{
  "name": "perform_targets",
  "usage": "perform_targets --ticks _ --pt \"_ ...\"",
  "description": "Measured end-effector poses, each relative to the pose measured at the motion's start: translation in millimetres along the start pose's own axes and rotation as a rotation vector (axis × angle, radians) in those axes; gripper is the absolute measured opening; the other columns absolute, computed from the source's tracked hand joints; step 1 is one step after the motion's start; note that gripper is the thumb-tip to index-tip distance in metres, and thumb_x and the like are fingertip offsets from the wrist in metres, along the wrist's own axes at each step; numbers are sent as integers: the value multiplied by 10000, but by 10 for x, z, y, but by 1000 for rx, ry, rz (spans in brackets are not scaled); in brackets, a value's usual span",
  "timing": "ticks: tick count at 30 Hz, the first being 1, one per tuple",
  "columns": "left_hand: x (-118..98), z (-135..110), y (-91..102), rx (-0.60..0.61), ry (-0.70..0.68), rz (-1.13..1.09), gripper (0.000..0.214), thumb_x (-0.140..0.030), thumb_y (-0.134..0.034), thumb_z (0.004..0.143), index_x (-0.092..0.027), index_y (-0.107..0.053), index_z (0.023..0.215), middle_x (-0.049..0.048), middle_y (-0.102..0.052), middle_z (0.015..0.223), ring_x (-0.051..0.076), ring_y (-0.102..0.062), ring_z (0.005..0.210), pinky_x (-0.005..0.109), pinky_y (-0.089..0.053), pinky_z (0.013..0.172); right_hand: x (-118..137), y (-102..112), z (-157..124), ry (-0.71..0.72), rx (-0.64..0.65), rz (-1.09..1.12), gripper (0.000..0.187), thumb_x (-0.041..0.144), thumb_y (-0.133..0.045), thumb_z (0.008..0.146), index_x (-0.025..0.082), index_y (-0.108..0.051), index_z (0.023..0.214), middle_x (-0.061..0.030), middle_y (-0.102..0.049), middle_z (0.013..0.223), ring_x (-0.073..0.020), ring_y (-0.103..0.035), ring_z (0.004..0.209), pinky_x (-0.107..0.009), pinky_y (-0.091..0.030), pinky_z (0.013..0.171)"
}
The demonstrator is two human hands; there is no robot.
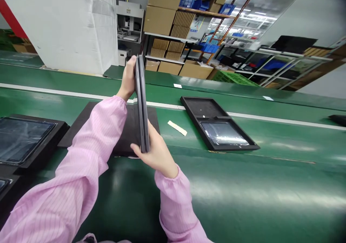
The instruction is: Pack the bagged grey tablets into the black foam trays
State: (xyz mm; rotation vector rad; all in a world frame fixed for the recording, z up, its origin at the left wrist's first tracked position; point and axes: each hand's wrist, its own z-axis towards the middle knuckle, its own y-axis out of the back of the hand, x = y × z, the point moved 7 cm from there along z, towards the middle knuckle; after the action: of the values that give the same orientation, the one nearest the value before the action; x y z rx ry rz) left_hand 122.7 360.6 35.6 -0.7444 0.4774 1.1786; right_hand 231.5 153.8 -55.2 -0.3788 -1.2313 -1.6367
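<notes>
Two thin dark tablets (142,106), pressed together face to face, stand nearly on edge above the bench. My left hand (128,78) is closed on their upper end. Lower down, my right hand (156,150) grips the bottom end, thumb on the left side and fingers behind on the right. Beneath them lies a flat black foam sheet (89,127). To the right, a black foam tray (194,116) has two compartments; a glossy tablet (225,133) fills the nearer one. The tablets' broad faces are mostly hidden from this angle.
At left, another tablet (24,138) rests on stacked black foam trays (58,135). A pale yellow paper strip (177,128) lies on the green work surface (256,185). Behind stand shelves with cardboard boxes (162,17), a green crate (235,78) and a white wrapped block (67,26).
</notes>
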Motion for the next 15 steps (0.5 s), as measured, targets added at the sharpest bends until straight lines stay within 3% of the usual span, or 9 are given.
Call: perform_targets --ticks 2,4,10,13,15 --pt "-18 -75 -29 -17 6 6 649 -837 -346 830 -224 -462 649 19 -420 648 178 -494 678 347 -422 674 -49 29 -25 -52 152 85 995 275 -742 771 192 -181 1590 -136 -325 1609 -291 -365 1471 -469 -407 1172" --pt "-35 -128 -108 19 34 8 658 -836 -319 838 -223 -462 648 21 -395 639 175 -478 657 349 -414 649 -61 96 -70 -90 219 214 995 335 -762 772 243 -200 1588 -111 -315 1618 -300 -373 1466 -466 -469 1117" --pt "-136 -174 -361 122 52 -28 669 -778 -244 903 -194 -455 653 27 -372 673 138 -455 610 326 -386 592 -62 253 -109 -123 89 316 715 345 -689 855 263 -410 1507 -93 -479 1523 -292 -508 1368 -471 -514 1073" --pt "-178 -214 -416 118 59 -19 683 -735 -164 936 -182 -460 665 33 -384 703 134 -502 642 312 -401 613 -57 265 -113 -130 58 320 660 341 -687 855 252 -466 1471 -98 -521 1486 -290 -539 1337 -457 -542 1041" --pt "-214 -248 -426 103 54 4 650 -727 -214 938 -184 -464 682 36 -402 720 151 -532 692 323 -423 644 -50 295 -120 -125 23 325 608 319 -681 855 248 -512 1436 -98 -551 1456 -293 -559 1315 -451 -561 1015"
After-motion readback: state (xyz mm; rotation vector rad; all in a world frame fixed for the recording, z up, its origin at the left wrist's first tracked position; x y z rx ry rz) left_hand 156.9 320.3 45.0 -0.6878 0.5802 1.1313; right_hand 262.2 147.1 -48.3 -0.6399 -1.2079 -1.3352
